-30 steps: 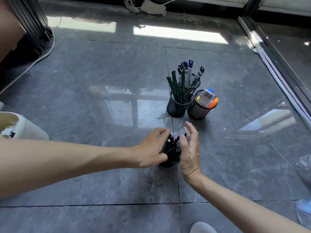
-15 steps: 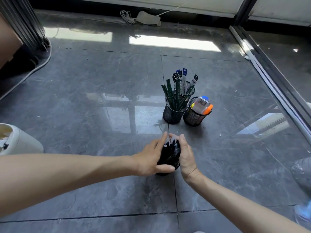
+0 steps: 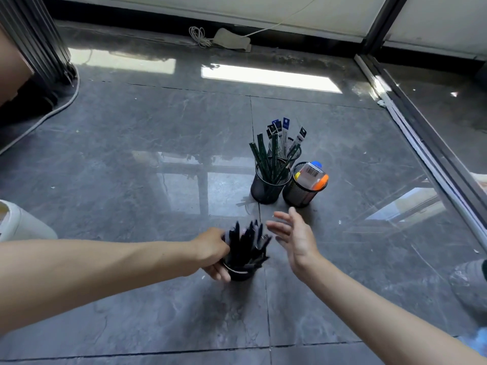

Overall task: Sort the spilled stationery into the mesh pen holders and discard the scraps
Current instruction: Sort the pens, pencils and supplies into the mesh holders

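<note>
Bristling black pens [image 3: 246,241] crowd mesh holder [image 3: 238,274].

We can read no words or numbers. A barcode label [image 3: 312,172] sits on the pack in the right mesh holder [image 3: 300,196], its digits too small. The printed tags [image 3: 286,124] in the far holder are illegible.

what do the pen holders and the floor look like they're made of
Pen holders: black wire mesh, likely metal with a matte coat; light shows through the fine grid. Floor: polished grey stone or stone-look tile, glossy; it reflects the light sharply and has veins and grout lines.
</note>
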`<state>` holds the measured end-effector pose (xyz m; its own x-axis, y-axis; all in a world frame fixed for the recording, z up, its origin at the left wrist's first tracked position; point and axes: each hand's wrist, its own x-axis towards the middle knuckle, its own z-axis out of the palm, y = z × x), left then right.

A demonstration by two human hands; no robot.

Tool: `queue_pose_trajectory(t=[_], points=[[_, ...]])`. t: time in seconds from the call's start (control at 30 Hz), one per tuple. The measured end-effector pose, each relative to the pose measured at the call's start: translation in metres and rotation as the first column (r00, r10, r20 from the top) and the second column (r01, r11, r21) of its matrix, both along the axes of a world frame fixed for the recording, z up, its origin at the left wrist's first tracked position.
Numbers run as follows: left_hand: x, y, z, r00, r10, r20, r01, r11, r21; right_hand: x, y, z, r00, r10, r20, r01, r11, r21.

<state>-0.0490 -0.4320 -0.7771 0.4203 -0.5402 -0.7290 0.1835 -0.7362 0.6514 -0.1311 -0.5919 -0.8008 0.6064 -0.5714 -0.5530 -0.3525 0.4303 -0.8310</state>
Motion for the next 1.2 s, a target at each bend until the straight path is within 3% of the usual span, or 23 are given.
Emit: queue_pose_trajectory(t=[0.1,0.23,0.33,0.43,0.5,0.63,0.87,1.2], points=[[0.021,0.0,0.007,0.982,0.171,0.076,-0.168,0.985,-0.048,0.01,-0.021,-0.003,0.981,0.083,-0.174,-0.14,0.927,-0.347],[0.051,-0.006,0.015,0.934,0.326,0.146,-0.319,0.945,-0.069,0.028,-0.033,0.002,0.921,0.211,-0.327,-0.369,0.742,-0.56],[0.063,-0.007,0.013,0.904,0.416,0.098,-0.413,0.909,-0.05,0.049,-0.039,0.003,0.863,0.311,-0.398,-0.503,0.599,-0.623],[0.066,-0.009,0.007,0.888,0.452,0.085,-0.448,0.892,-0.065,0.062,-0.046,-0.001,0.785,0.359,-0.505,-0.615,0.547,-0.567],[0.067,-0.01,0.004,0.886,0.454,0.097,-0.448,0.891,-0.08,0.066,-0.051,-0.007,0.786,0.333,-0.521,-0.615,0.502,-0.608],[0.075,-0.009,0.001,0.885,0.453,0.111,-0.447,0.892,-0.076,0.063,-0.047,-0.019,0.884,0.243,-0.399,-0.465,0.53,-0.709],[0.087,0.005,-0.006,0.804,0.562,0.194,-0.546,0.827,-0.135,0.031,-0.018,-0.016,0.963,0.238,-0.13,-0.239,0.519,-0.821],[0.042,0.03,0.008,0.697,0.712,0.092,-0.708,0.703,-0.075,0.027,0.004,-0.003,0.986,0.137,-0.097,-0.16,0.598,-0.785]])
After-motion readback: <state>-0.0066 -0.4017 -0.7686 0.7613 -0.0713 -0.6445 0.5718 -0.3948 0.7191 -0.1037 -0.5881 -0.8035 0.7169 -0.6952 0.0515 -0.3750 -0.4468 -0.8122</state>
